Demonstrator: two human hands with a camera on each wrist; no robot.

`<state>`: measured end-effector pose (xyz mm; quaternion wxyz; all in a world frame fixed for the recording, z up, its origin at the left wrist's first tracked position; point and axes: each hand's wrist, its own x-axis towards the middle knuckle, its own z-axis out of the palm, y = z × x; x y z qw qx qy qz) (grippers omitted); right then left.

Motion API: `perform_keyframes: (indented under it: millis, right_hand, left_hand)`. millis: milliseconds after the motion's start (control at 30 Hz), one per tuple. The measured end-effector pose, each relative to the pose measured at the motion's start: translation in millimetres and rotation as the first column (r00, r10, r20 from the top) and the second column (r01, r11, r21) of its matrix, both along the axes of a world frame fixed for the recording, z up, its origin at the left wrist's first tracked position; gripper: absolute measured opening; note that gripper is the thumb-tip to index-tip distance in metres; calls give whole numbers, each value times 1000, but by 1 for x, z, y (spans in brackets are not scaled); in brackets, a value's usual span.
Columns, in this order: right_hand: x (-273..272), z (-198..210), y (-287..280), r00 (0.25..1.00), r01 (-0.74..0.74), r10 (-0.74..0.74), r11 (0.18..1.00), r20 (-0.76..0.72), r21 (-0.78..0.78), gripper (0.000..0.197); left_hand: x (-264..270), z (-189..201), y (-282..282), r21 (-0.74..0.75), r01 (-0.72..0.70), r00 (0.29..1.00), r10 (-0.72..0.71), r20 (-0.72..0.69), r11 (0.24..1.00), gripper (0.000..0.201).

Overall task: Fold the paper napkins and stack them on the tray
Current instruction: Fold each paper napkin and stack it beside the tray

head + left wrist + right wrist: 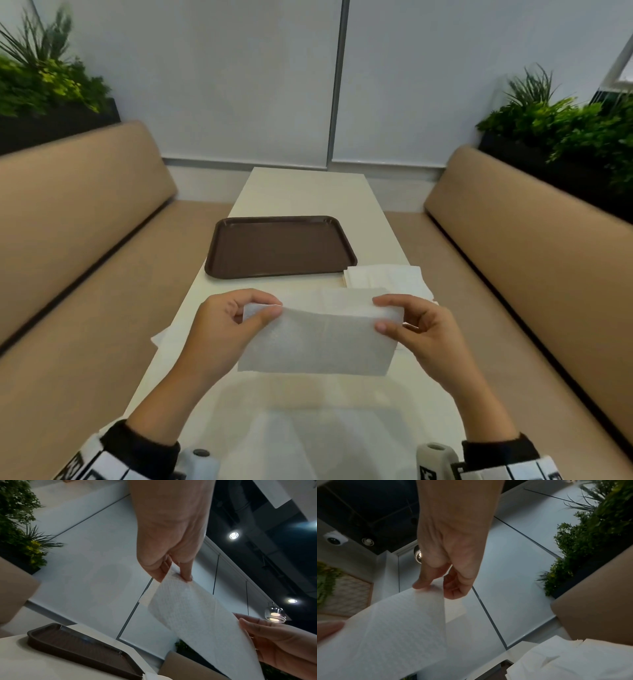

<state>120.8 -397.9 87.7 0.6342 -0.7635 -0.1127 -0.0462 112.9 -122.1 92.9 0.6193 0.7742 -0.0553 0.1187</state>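
Napkin (317,337) pinched at its top corners by both hands, left (227,329) and right (416,330), near the bare tray (219,253).

A long cream table (301,192) runs under and away from the grip, flanked on either side by tan upholstered benches (85,212), one to the left and one to the right (534,222). Behind each bench back, well off from the grip, dark planters hold green plants, left (41,78) and right (561,120). Beyond the table's far end, straight ahead of the grip, pale roller blinds (212,75) cover the wall, and high above it round ceiling lights (233,535) glow against a dark ceiling.
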Motion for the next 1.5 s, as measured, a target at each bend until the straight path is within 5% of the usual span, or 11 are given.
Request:
perform_keyframes:
  millis: [100, 200, 333, 433, 600, 800, 1000, 1133, 1200, 1300, 1500]
  right_hand:
    - [-3, 0, -6, 1000, 13, -8, 976, 23, -219, 55]
    - [-9, 4, 2, 980, 153, -56, 822, 189, -549, 62]
    - [-12, 12, 36, 924, 186, 83, 756, 373, -627, 40]
    - [-3, 11, 38, 900, 199, 100, 772, 424, -604, 32]
    - [4, 3, 10, 958, 16, 149, 826, 245, -563, 6]
    - [-1, -8, -39, 990, -89, 119, 942, 74, -323, 26]
    - [15, -32, -91, 992, -115, 99, 960, -75, -254, 29]
    - [46, -41, -120, 964, -19, -32, 982, -264, -190, 21]
    - [71, -47, -132, 947, 81, -144, 973, -288, -218, 33]
    - [108, -55, -142, 924, 239, -322, 908, -208, -344, 22]
    - [154, -90, -150, 880, 166, -394, 780, -266, -604, 29]
  left_hand:
    - [0, 2, -7, 69, -4, 1000, 3, 18, 998, 7]
    - [-3, 11, -18, 200, 38, 995, -54, 79, 979, 11]
    - [-4, 26, -36, 517, 30, 971, -148, 189, 856, 4]
    - [-4, 32, -40, 618, 1, 963, -166, 210, 786, 6]
    - [-2, 46, -33, 539, 79, 973, -183, 142, 838, 11]
    - [10, 39, -28, 365, 124, 988, -151, 45, 922, 15]
    - [42, -4, -51, 173, 389, 904, -339, -260, 905, 42]
    - [77, -33, -95, 18, 417, 846, -381, -372, 909, 27]
    - [102, -44, -119, -78, 362, 852, -364, -376, 929, 29]
    - [138, -65, -153, -130, 274, 862, -303, -407, 953, 27]
    - [174, -114, -189, 92, 271, 841, -189, -507, 958, 42]
